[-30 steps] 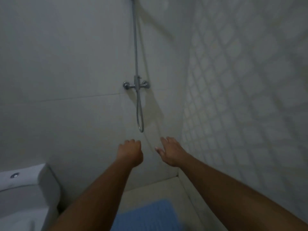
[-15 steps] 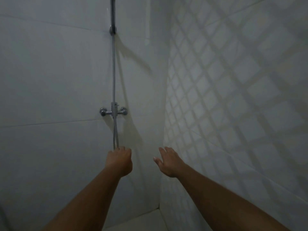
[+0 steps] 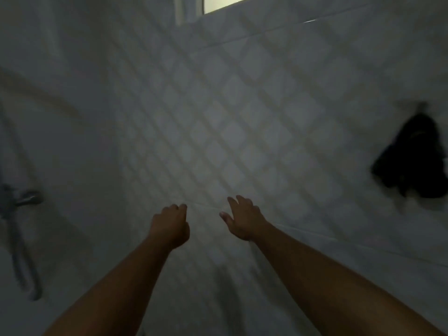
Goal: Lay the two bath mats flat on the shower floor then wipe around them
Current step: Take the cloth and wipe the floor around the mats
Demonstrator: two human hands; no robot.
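The view has swung up and right, leaving the shower mixer (image 3: 25, 199) at the left edge. The 2 bath mats and the floor are now out of view. The left hand (image 3: 171, 225) keeps its grip curled on nothing, and the right hand (image 3: 242, 218) is spread and empty. The dark cloth (image 3: 412, 161) hanging on the wall may be wanted for wiping.

The window (image 3: 223, 3) sits high in the wall (image 3: 218, 117). The shower tap (image 3: 26, 198) is left of the wall and a cloth (image 3: 414, 161) hangs at its right. The left hand (image 3: 171, 226) and right hand (image 3: 242, 219) are before its middle.
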